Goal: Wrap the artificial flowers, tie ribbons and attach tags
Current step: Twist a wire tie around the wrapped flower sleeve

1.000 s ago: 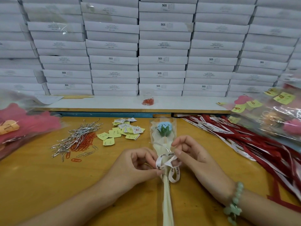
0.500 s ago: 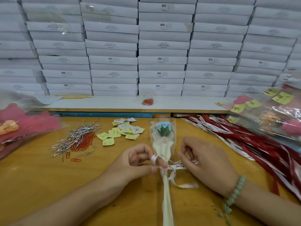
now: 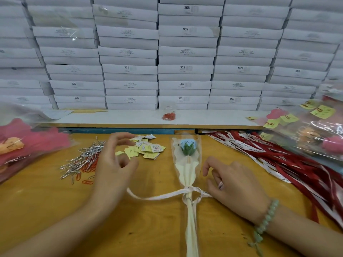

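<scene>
The wrapped flower (image 3: 187, 164) lies in the middle of the tabletop (image 3: 152, 229), its blue head towards the far edge and its stem running to the near edge; a pale ribbon (image 3: 167, 196) is looped round the stem just below the wrapping's flare. The right hand (image 3: 234, 184) rests beside the stem, its fingers curled, one end of the ribbon wound round a finger and pinched. The left hand (image 3: 115, 164) hangs above the tabletop with fingers loosely spread and nothing between their tips; the ribbon's other tail ends by its heel, touching or not I cannot tell. Yellow tags (image 3: 148, 148) and paper clips (image 3: 81, 162) lie towards the far left; red ribbons (image 3: 297, 164) are heaped along the right edge.
</scene>
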### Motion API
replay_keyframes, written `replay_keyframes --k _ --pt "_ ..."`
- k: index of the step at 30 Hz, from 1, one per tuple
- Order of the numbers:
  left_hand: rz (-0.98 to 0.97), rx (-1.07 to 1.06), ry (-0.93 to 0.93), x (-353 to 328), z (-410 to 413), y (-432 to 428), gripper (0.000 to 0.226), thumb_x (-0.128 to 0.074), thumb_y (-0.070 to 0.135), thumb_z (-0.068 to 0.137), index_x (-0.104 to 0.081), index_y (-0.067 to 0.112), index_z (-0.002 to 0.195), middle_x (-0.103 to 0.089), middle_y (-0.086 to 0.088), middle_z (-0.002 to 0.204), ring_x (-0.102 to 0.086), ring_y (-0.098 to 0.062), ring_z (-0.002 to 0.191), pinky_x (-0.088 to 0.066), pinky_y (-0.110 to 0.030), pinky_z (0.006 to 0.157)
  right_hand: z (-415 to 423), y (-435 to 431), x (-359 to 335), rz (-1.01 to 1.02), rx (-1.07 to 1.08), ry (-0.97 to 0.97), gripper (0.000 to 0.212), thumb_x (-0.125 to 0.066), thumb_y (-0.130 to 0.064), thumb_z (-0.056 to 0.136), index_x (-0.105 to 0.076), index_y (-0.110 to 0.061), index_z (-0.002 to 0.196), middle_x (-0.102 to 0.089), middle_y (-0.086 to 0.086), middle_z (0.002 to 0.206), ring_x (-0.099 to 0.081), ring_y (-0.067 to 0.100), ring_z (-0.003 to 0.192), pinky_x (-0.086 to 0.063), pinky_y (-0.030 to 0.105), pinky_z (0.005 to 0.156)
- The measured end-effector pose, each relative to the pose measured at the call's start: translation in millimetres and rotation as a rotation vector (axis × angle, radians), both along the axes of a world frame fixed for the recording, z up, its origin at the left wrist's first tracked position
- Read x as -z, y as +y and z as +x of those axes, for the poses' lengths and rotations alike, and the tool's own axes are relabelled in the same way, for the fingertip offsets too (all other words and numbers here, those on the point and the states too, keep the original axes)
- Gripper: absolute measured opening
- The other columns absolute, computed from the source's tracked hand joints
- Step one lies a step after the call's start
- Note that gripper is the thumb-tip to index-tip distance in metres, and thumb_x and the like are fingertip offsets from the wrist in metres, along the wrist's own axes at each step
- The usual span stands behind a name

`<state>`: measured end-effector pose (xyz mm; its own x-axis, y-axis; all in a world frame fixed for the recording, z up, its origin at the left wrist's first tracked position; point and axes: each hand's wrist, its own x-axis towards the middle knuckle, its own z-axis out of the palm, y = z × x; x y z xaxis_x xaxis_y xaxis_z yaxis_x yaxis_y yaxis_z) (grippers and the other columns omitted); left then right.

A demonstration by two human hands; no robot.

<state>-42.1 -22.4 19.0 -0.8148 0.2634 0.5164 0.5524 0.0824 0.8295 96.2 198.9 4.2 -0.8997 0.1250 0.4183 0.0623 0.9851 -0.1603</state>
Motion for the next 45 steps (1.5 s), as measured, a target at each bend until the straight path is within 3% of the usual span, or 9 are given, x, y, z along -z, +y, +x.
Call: replay_keyframes --k 2,5,7,10,16,22,32,41,45 --pt "-0.272 -0.089 0.202 -3 2 1 0.073 -0.062 -0.015 0.078 -0.051 0.05 0.109 -0.045 0.001 0.127 -0.054 0.001 0.084 -0.043 -0.01 0.084 0 0 0 -0.009 -0.007 0.008 0.023 -0.059 -0.027 0.084 -0.044 -0.042 0.092 -0.048 -0.01 0.053 -0.054 0.012 0.062 -0.037 0.014 0.059" --pt "-0.604 -0.097 0.649 3 10 2 0.057 -0.07 -0.001 0.077 -0.057 0.032 0.121 -0.038 0.0 0.144 -0.04 -0.02 0.131 -0.035 -0.044 0.109 1 -1 0 -0.047 -0.034 0.024 0.02 -0.058 -0.029 0.085 -0.047 -0.041 0.096 -0.046 -0.011 0.054 -0.054 0.007 0.065 -0.036 0.018 0.052" --pt "-0.699 0.139 0.716 5 23 4 0.019 -0.056 0.037 0.091 -0.058 0.033 0.109 -0.051 0.013 0.123 -0.041 -0.008 0.121 -0.04 -0.037 0.105 1 -1 0 -0.093 -0.067 0.031 0.018 -0.058 -0.029 0.086 -0.049 -0.04 0.098 -0.046 -0.012 0.055 -0.054 0.005 0.067 -0.037 0.019 0.051" --pt "-0.903 0.308 0.62 15 34 8 0.038 -0.027 0.067 0.09 -0.049 0.041 0.108 -0.042 0.025 0.107 -0.035 0.006 0.1 -0.033 -0.012 0.085 0 -1 -1 -0.201 -0.157 0.046 0.017 -0.061 -0.023 0.088 -0.053 -0.033 0.1 -0.047 -0.01 0.06 -0.052 0.009 0.061 -0.039 0.02 0.052" --pt "-0.849 0.362 0.719 15 29 8 0.029 -0.035 0.043 0.096 -0.062 0.032 0.1 -0.056 0.018 0.092 -0.055 -0.003 0.083 -0.048 -0.022 0.067 2 -4 -5 -0.264 -0.182 0.105 0.011 -0.056 -0.03 0.09 -0.053 -0.034 0.101 -0.048 -0.006 0.066 -0.049 0.012 0.06 -0.04 0.024 0.052" --pt "-0.92 0.34 1.196 9 13 0 0.013 -0.054 0.017 0.09 -0.064 0.02 0.081 -0.053 0.005 0.073 -0.048 -0.012 0.059 -0.042 -0.025 0.046 3 -2 -13 0.23 0.132 -0.098 0.018 -0.035 -0.045 0.096 -0.041 -0.039 0.112 -0.044 -0.01 0.059 -0.044 0.007 0.05 -0.022 0.02 0.042" --pt "-0.804 0.43 1.188 11 11 -2 0.022 -0.058 0.018 0.086 -0.051 0.014 0.066 -0.046 0.002 0.069 -0.039 -0.015 0.055 -0.038 -0.029 0.045 4 2 -32 0.558 0.478 -0.319 0.017 -0.032 -0.031 0.101 -0.036 -0.022 0.087 -0.036 -0.005 0.06 -0.03 0.012 0.047 -0.018 0.028 0.044" --pt "-0.776 0.476 1.112 14 8 -4 0.023 -0.058 0.014 0.074 -0.045 0.013 0.056 -0.041 0.001 0.064 -0.036 -0.016 0.053 -0.032 -0.032 0.043 9 2 -37 0.56 0.573 -0.587 0.022 -0.05 -0.01 0.094 -0.042 -0.018 0.113 -0.034 -0.006 0.063 -0.029 0.013 0.052 -0.028 0.03 0.071" --pt "-0.79 0.469 1.009 12 11 -4 0.024 -0.057 0.018 0.077 -0.044 0.015 0.057 -0.042 0.004 0.066 -0.037 -0.013 0.055 -0.033 -0.029 0.044 10 -5 -35 0.562 0.534 -0.471 0.027 -0.046 -0.02 0.096 -0.041 -0.021 0.123 -0.056 -0.004 0.096 -0.052 0.019 0.094 -0.032 0.035 0.088"
